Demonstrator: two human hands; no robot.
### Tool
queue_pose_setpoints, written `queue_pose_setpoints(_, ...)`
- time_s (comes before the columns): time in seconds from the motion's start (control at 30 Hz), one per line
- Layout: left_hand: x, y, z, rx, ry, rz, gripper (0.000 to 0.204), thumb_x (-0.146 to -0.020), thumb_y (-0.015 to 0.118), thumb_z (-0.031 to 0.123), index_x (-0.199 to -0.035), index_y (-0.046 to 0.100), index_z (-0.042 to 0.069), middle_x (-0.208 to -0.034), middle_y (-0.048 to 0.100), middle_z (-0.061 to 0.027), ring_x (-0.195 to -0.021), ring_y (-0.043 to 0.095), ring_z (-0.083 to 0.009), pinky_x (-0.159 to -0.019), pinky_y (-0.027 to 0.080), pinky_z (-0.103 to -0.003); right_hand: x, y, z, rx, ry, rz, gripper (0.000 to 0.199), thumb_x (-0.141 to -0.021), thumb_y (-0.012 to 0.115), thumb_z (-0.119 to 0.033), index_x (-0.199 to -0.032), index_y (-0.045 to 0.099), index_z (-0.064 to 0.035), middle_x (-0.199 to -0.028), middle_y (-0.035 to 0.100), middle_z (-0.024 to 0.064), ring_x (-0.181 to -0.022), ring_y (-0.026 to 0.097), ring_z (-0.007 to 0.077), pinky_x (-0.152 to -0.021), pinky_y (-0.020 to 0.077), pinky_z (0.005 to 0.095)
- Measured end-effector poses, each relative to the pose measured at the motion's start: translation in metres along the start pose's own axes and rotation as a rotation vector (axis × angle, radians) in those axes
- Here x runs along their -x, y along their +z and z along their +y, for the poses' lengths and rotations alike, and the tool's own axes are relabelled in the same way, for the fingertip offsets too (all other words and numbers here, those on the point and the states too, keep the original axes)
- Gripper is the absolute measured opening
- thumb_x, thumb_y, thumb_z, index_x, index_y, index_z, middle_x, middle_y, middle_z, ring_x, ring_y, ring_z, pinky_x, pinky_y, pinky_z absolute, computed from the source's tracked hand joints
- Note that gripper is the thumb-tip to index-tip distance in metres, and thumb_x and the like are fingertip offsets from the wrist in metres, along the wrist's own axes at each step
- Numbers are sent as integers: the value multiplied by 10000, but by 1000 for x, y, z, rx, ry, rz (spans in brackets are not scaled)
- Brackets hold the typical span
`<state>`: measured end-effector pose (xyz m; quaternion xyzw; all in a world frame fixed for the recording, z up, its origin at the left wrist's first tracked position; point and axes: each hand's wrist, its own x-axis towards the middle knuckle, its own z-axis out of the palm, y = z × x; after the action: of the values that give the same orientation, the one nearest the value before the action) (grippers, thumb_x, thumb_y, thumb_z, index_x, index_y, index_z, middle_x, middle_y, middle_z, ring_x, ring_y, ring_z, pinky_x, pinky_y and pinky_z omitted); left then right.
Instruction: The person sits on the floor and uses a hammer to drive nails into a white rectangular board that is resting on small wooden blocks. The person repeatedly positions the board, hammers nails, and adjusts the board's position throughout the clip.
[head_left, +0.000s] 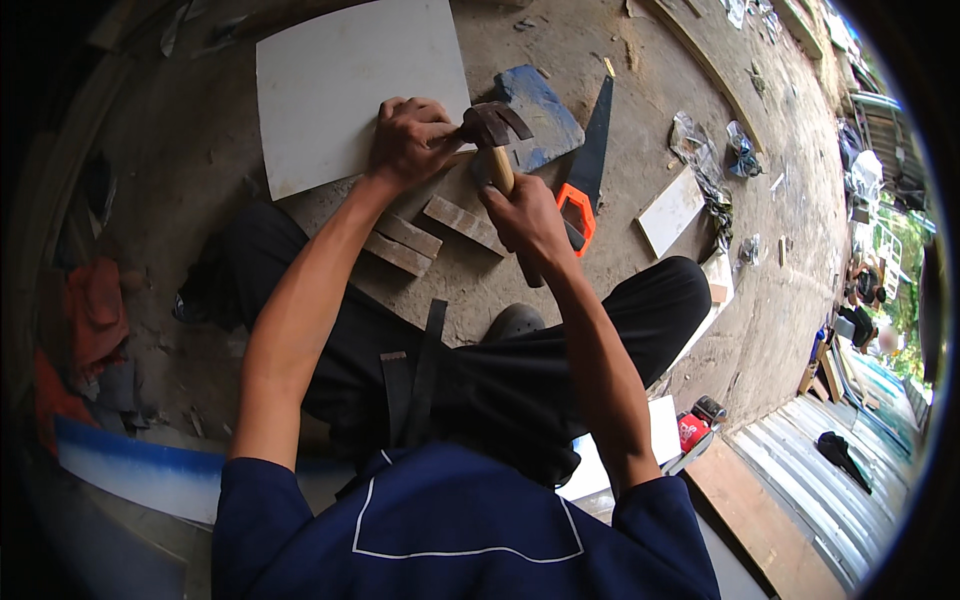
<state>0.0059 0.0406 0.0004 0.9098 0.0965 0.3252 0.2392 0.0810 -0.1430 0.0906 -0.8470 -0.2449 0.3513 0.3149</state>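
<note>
My right hand [527, 217] is wrapped round the wooden handle of a claw hammer [491, 126]. The hammer's dark, rusty head is up beside my left hand [410, 142]. That left hand is closed at the near right corner of a white board [350, 85], its fingertips partly hidden by the hammer head. Whatever it pinches, if anything, is too hidden to make out. A thin strip of wood [457, 160] shows at the board's edge. Short wooden blocks [466, 225] lie on the ground between my forearms.
To the right of the hammer lie a worn blue slab [543, 115] and a handsaw [594, 150] with an orange handle. Farther right are a small white panel [670, 212] and crumpled plastic [698, 150]. A red-and-black tool [697, 428] sits by my right elbow. Another person [868, 290] is far right.
</note>
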Motion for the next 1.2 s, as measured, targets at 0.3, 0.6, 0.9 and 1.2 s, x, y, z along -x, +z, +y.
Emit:
queue_pose_setpoints(0.3, 0, -1, -5, 14, -15, -24, 134, -775, 737, 335, -746, 758, 205, -806, 678, 79, -949, 615, -116, -917, 345, -384, 2, 5, 0, -20, 12, 18, 301, -811, 604, -234, -811, 605, 67, -617, 599, 226, -600, 635, 361, -621, 486, 451)
queue_pose_setpoints(0.6, 2, 0, -7, 17, -11, -20, 129, -778, 741, 322, -745, 752, 197, -777, 669, 79, -972, 623, -132, -926, 344, -377, 5, 1, -1, -45, -23, 32, 324, -808, 615, -254, -824, 602, 69, -622, 605, 214, -606, 640, 337, -630, 493, 437)
queue_pose_setpoints(0.9, 1, -21, 5, -84, 36, -211, 427, -695, 786, 372, -1049, 686, 157, -1146, 618, -7, -1140, 537, -212, -1028, 318, -428, 8, -14, 0, -184, 25, 50, 291, -859, 622, -241, -865, 622, 49, -588, 612, 102, -503, 616, 192, -502, 484, 353)
queue_pose_setpoints(1.2, 38, -23, 69, 112, -726, -243, 309, -849, 691, 429, -900, 658, 126, -914, 659, -10, -852, 616, -177, -795, 446, -323, -53, 16, 53, -342, -133, 155, 261, -837, 678, -172, -998, 640, 29, -837, 698, 77, -732, 640, 122, -669, 509, 285)
